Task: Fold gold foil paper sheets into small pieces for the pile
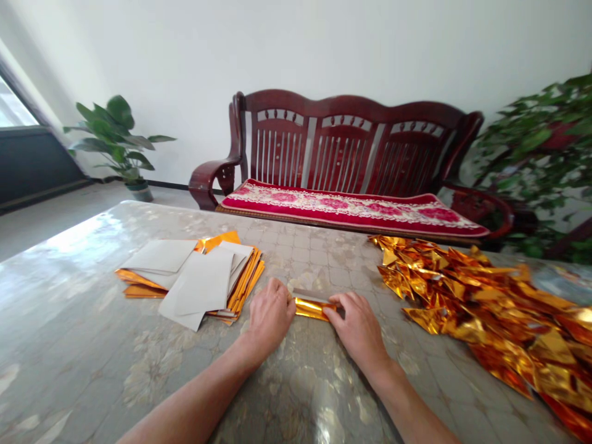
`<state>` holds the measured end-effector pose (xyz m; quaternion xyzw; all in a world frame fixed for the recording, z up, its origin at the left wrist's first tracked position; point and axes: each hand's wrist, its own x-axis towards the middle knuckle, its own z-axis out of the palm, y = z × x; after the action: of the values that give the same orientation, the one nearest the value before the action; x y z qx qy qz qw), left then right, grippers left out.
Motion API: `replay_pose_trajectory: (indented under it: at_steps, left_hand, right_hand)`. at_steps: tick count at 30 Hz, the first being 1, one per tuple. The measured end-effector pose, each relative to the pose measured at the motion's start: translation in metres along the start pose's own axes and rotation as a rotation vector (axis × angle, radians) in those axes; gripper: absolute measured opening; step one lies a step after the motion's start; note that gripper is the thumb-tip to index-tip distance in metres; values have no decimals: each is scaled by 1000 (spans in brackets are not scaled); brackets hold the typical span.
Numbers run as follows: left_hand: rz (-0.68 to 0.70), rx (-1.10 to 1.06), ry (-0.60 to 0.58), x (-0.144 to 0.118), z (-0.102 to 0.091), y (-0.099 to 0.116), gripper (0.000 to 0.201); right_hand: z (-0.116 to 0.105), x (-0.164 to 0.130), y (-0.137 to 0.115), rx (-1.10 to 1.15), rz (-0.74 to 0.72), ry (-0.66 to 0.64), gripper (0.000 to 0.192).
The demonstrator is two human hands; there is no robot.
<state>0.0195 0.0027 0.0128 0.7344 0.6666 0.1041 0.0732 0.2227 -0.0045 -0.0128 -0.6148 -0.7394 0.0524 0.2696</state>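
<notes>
Table (83,345), marbled glossy top, is carrying everything; wooden bench (342,142) w/ red cushion is standing behind it, potted plant (115,139) far left, leafy plant (541,160) at right edge.

Heap of folded gold foil pieces (490,314) is lying on right side of table, well apart from hands, running off toward the near right edge. Stack of flat foil sheets (198,280) is sitting left of centre, mostly white backs up, gold edges showing underneath; several top sheets are lying skewed.

Gold foil sheet (312,303) being worked is lying at table centre, betw. both hands, already narrowed to a strip, gold face and a white band showing.

Left hand (271,317) is pressing on strip's left end, fingers curled down onto it. Right hand (358,327) is pinching right end, fingers bent over the foil; fingertips partly hidden.

Step, est.: mid-fold, creasing the strip. Next move prob. calls for holding both ends level while turning the next fold, so the crease is running straight.

Containers: none in view; stack and heap are both lying loose on table.
</notes>
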Motion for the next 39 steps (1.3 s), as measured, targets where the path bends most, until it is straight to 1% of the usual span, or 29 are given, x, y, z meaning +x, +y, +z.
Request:
replay_pose_trajectory:
  at_steps: [8,12,21,29,33,39]
  left_hand:
    - [16,-14,9,0,-1,0,17]
    - [18,-28,10,-1,-2,0,17]
    - [29,-31,41,-2,2,-2,17]
    - [38,-29,37,-1,3,-2,16]
    - [41,-21,33,-1,3,-1,15]
    - [51,-33,33,0,2,-2,11]
  right_hand:
    - [0,0,0,-15,-15,12,12]
    - [0,0,0,-20,-52,20,15]
    - [-1,-2,0,-66,-70,20,11]
    - [-2,0,-2,-89,-61,20,11]
    - [-4,-1,-5,-103,-78,21,4]
    - [-5,-2,-6,-102,-97,29,7]
